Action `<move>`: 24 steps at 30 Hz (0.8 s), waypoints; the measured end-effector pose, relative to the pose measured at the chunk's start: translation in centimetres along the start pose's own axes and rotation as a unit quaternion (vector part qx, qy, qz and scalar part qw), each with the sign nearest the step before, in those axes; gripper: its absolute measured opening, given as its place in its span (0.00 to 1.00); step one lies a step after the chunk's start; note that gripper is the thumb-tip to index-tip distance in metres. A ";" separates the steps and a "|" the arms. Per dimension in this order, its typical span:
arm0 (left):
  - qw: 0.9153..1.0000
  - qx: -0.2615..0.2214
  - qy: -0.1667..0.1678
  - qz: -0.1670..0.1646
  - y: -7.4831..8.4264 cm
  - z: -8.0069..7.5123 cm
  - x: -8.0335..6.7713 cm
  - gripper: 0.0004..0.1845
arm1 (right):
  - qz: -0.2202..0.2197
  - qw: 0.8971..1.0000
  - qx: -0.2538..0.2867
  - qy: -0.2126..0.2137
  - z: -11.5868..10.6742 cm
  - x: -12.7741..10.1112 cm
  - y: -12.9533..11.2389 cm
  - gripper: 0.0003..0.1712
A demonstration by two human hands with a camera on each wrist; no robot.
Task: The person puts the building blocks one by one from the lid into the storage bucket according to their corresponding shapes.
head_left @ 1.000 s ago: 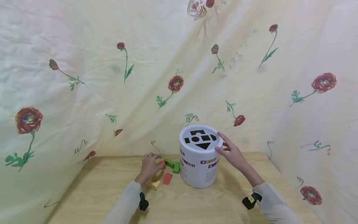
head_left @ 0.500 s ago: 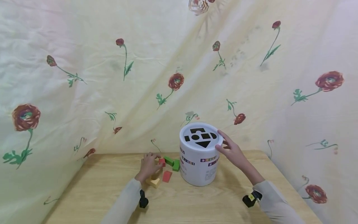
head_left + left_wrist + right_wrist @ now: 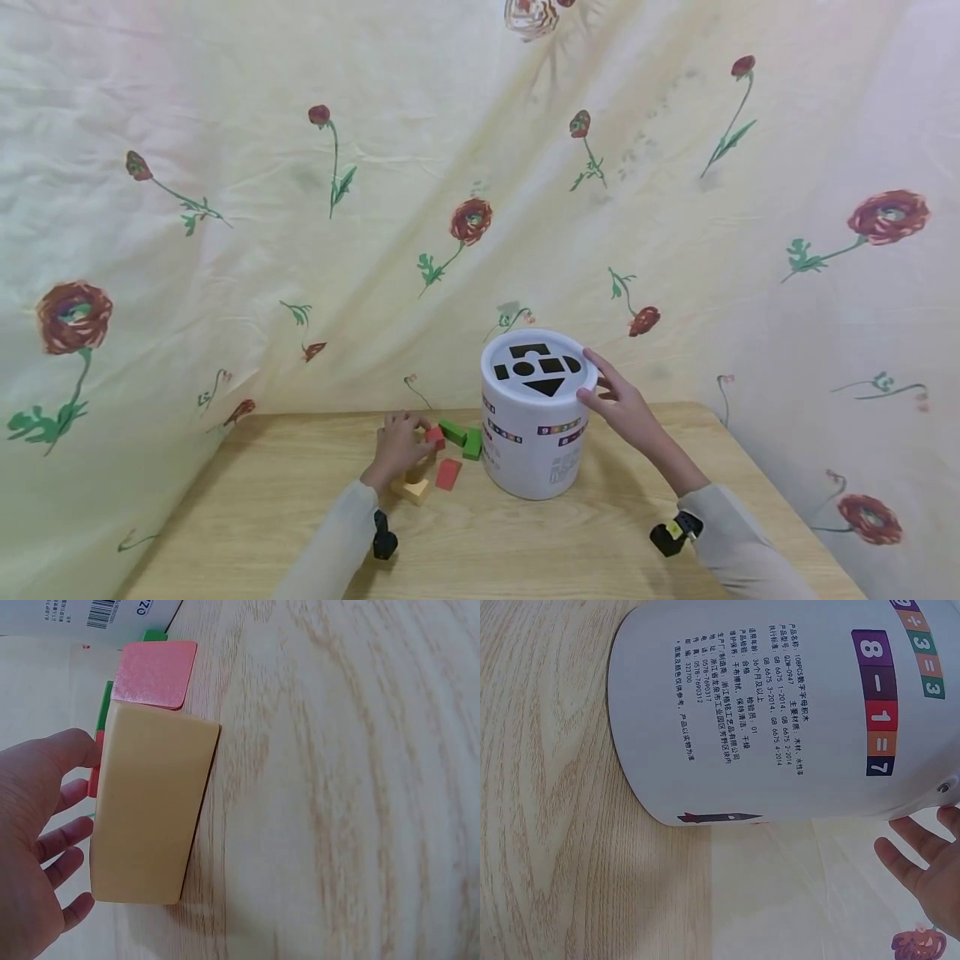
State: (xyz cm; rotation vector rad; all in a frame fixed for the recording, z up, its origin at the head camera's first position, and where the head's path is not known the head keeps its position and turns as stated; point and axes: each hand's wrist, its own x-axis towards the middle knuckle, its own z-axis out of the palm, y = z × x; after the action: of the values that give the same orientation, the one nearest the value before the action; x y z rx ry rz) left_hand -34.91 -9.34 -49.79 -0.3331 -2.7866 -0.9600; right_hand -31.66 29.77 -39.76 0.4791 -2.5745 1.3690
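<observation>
Beside the white bucket, my left hand (image 3: pixel 397 450) pinches a small red block (image 3: pixel 435 437) between thumb and index finger. In the left wrist view its other fingers are loosely bent behind a large tan block (image 3: pixel 154 802). My right hand (image 3: pixel 622 408) touches the right rim of the white shape-sorter bucket (image 3: pixel 532 450), thumb and index finger spread along its edge. Dark cut-outs of several shapes mark the lid (image 3: pixel 504 346). From the right wrist view, the fingers (image 3: pixel 900 862) lie near the rim, partly out of frame.
Two green blocks (image 3: pixel 472 444) lie left of the bucket, by the red block. A second red block (image 3: pixel 448 474) sits nearer me, close to the tan arch-shaped block. All stand on a wooden table (image 3: pixel 495 550), with a flowered cloth (image 3: pixel 375 250) hanging behind.
The head view has shifted slightly. The left hand stays at the red block with little movement, and the right hand keeps its place on the bucket's rim.
</observation>
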 end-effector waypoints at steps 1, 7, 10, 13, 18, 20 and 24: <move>1.000 0.001 0.000 0.000 0.0 0.0 0.0 0.15 | -0.001 1.000 0.000 0.001 -0.1 0.0 -0.1 0.41; 1.000 -0.001 0.000 -0.008 -0.2 0.2 -0.3 0.15 | -0.007 1.000 0.008 -0.002 -0.3 -0.4 -0.5 0.41; 1.000 -0.005 0.000 -0.014 0.0 0.2 -0.5 0.15 | -0.007 1.000 0.012 -0.005 -0.4 -0.6 -0.7 0.42; 1.000 -0.009 0.002 -0.019 0.2 0.1 -0.6 0.15 | -0.004 1.000 0.013 -0.007 -0.4 -0.7 -0.9 0.42; 0.999 -0.020 0.015 -0.020 0.4 0.0 -1.0 0.14 | -0.001 1.000 0.013 -0.008 -0.5 -0.7 -0.9 0.42; 0.999 -0.021 0.022 -0.020 0.4 0.0 -1.1 0.13 | -0.001 1.000 0.014 -0.009 -0.6 -0.7 -0.9 0.42; 0.999 -0.023 0.027 -0.024 0.4 0.0 -1.4 0.13 | 0.000 1.000 0.015 -0.012 -0.6 -0.8 -0.9 0.42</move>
State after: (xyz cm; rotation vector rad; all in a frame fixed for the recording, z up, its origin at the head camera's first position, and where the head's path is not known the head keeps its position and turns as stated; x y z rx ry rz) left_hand -33.49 -9.22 -49.84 -0.2429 -2.7402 -1.0285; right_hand -30.53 29.96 -38.96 0.5040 -2.5747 1.4132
